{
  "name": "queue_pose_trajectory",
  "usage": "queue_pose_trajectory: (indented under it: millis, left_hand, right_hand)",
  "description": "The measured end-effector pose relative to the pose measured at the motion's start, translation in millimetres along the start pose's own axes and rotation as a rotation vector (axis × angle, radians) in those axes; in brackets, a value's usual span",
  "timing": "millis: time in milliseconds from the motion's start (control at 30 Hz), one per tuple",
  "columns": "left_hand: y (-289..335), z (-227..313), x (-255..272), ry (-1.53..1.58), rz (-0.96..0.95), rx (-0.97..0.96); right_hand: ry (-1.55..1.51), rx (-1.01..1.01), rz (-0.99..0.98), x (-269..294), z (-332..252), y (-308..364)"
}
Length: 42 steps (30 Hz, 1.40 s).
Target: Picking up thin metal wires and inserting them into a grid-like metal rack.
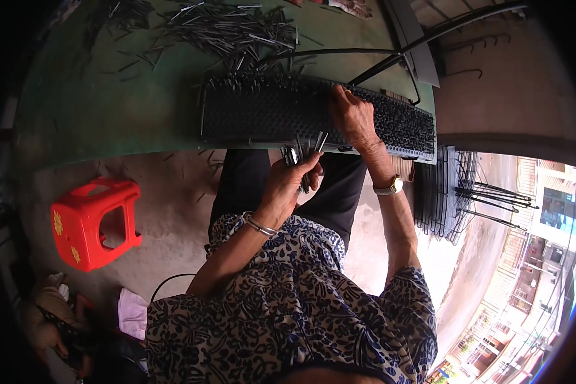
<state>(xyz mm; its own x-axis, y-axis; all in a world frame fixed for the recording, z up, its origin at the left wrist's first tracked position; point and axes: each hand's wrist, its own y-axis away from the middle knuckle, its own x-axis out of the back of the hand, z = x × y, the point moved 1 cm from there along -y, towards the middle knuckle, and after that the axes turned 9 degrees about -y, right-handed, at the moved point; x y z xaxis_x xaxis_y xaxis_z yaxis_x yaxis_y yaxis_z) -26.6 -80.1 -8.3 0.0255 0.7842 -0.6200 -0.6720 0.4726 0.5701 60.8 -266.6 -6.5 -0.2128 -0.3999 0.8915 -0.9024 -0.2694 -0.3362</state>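
Head view: I've got a black perforated tray [256, 120] at the near edge of the green worktop [109, 112]
Left hand [287, 180]: clamped on thin dark strips [291, 155], near tray
Right hand [354, 118]: fingertips together at tray; I can't tell on what
Strip pile [230, 32]: beyond tray

1 red stool [77, 233], left; 1 pinkish cloth [132, 313], lower left

green tabletop [109, 109]; red stool [77, 224] on grey floor [173, 230]; sunlit buildings [525, 281] at right
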Motion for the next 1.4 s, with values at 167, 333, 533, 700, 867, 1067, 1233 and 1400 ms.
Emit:
queue_pose_trajectory:
  millis: [167,333,533,700,867,1067,1233,1400]
  left_hand:
    - [2,-1,2,-0.023,-0.001,-0.013]
    - [-7,-11,10,-0.046,0.002,-0.091]
    - [-9,-12,8,-0.039,0.015,-0.056]
    - [-16,-11,6,-0.067,0.014,-0.126]
    - [-18,-9,0,-0.125,0.007,-0.151]
    - [-25,-10,-6,-0.136,-0.024,-0.153]
    - [-29,-5,-3,-0.176,0.044,-0.147]
    - [-26,-7,-12,-0.174,0.053,-0.080]
  right_hand:
    - [-0.106,-0.040,0.138,9,-13,-8]
    - [-0.215,-0.152,0.256,15,-19,-4]
    - [-0.252,-0.304,0.188,4,-13,11]
    - [-0.416,-0.631,0.190,17,-27,11]
    - [-1.088,-0.506,-0.106,36,-37,42]
    - [-1.129,-0.631,-0.103,37,-32,49]
    - [-0.950,-0.584,0.175,45,-31,41]
    - [-0.447,-0.442,0.553,24,-6,21]
